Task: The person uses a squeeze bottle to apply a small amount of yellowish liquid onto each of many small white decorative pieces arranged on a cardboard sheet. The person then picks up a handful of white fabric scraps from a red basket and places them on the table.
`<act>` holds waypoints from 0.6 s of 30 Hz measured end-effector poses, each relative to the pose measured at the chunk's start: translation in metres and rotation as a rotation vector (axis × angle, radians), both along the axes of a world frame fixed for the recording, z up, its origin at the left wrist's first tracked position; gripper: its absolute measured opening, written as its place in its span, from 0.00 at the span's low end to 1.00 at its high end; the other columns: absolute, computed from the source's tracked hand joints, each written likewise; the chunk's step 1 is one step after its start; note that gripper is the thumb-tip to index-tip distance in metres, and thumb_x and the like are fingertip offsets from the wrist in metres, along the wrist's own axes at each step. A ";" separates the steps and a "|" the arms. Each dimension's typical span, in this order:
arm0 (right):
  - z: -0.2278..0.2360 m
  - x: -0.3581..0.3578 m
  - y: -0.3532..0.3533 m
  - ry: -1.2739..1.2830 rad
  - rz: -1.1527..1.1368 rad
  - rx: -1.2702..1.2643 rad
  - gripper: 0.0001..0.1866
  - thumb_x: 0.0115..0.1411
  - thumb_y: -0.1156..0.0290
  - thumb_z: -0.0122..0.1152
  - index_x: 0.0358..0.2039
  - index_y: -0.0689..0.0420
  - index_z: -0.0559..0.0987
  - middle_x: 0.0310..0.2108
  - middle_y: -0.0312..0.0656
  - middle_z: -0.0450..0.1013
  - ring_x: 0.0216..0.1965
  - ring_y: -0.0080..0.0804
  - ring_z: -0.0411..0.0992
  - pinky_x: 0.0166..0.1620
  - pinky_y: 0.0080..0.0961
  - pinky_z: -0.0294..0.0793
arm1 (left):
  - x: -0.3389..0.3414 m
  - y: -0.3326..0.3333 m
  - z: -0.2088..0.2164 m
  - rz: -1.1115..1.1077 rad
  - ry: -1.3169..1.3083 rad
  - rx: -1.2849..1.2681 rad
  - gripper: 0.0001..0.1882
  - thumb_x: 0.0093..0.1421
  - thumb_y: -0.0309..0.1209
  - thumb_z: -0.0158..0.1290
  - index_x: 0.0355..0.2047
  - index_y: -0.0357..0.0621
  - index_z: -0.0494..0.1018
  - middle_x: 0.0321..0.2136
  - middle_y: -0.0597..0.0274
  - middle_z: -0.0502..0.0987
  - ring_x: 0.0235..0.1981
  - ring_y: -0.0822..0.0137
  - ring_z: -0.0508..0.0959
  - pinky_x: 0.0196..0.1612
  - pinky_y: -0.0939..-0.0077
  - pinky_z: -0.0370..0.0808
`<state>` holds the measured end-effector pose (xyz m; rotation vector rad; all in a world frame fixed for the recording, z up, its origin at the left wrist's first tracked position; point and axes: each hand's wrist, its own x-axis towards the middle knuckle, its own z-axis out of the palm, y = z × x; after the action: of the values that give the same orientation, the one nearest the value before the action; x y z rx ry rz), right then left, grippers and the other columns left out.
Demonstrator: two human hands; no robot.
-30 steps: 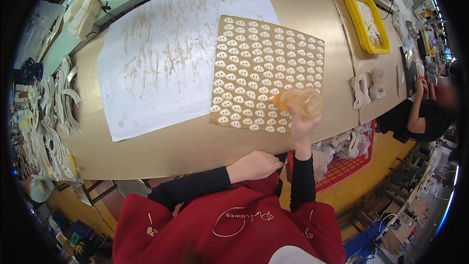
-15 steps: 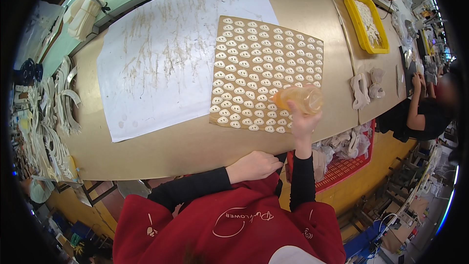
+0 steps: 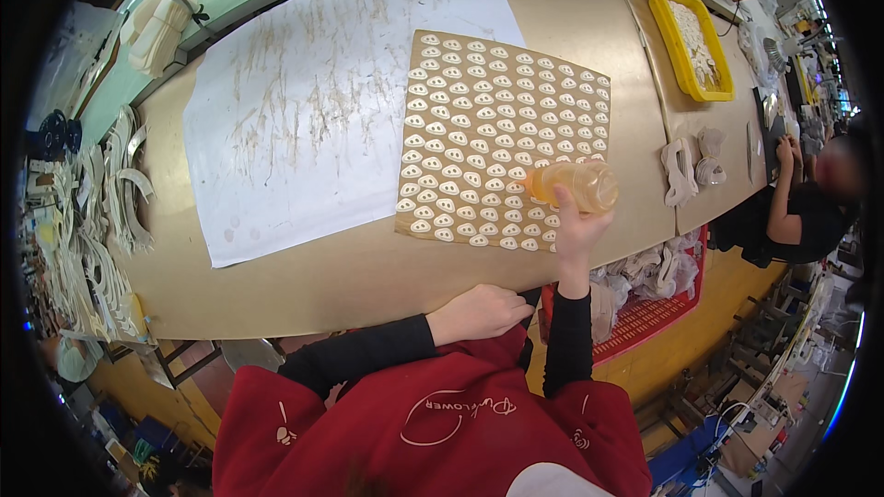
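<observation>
My right hand (image 3: 582,232) is closed around a clear squeeze bottle (image 3: 580,186) with amber liquid in it. The bottle is tilted on its side, its orange nozzle (image 3: 532,184) toward the left, over a brown sheet (image 3: 401,221). Rows of small cream-coloured rounded pieces, each with two holes, cover that sheet. Whether the nozzle touches a piece, I cannot tell. At the table's near edge, in front of my body, rests my left hand (image 3: 483,315) with its fingers curled in and nothing visible in them.
Under the brown sheet's left side lies a large white sheet (image 3: 276,184) streaked with brown marks. A yellow tray (image 3: 659,28) of small pale pieces stands far right, above pale bundles (image 3: 680,173). Below the table edge is a red crate (image 3: 635,324). Another person (image 3: 783,212) sits at right.
My right hand has shifted the bottle slightly to the right, to pieces nearer the sheet's right edge. My left hand stays where it was.
</observation>
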<state>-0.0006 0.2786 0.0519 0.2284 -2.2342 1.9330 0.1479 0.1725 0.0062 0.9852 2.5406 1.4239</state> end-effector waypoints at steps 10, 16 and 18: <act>0.000 0.004 0.009 0.013 -0.010 0.018 0.27 0.54 0.80 0.70 0.53 0.68 0.70 0.43 0.45 0.76 0.44 0.29 0.75 0.47 0.25 0.75 | 0.001 0.000 0.000 0.005 -0.004 -0.006 0.11 0.58 0.30 0.52 0.40 0.42 0.77 0.28 0.61 0.78 0.31 0.62 0.80 0.34 0.69 0.78; 0.001 0.005 0.011 0.034 -0.016 0.003 0.28 0.53 0.79 0.72 0.53 0.68 0.71 0.42 0.44 0.77 0.42 0.28 0.76 0.46 0.25 0.75 | 0.000 0.000 -0.001 -0.002 -0.001 -0.001 0.11 0.58 0.30 0.52 0.40 0.42 0.77 0.28 0.61 0.78 0.31 0.62 0.80 0.34 0.68 0.78; 0.001 0.006 0.012 0.036 -0.017 0.006 0.28 0.53 0.78 0.72 0.53 0.68 0.71 0.42 0.45 0.77 0.43 0.28 0.76 0.46 0.25 0.75 | 0.000 0.000 0.000 0.003 -0.001 0.007 0.11 0.58 0.30 0.52 0.40 0.42 0.77 0.28 0.61 0.78 0.31 0.62 0.80 0.34 0.68 0.78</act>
<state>0.0052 0.2905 0.0526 0.2430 -2.2125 1.8985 0.1478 0.1725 0.0059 0.9819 2.5388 1.4354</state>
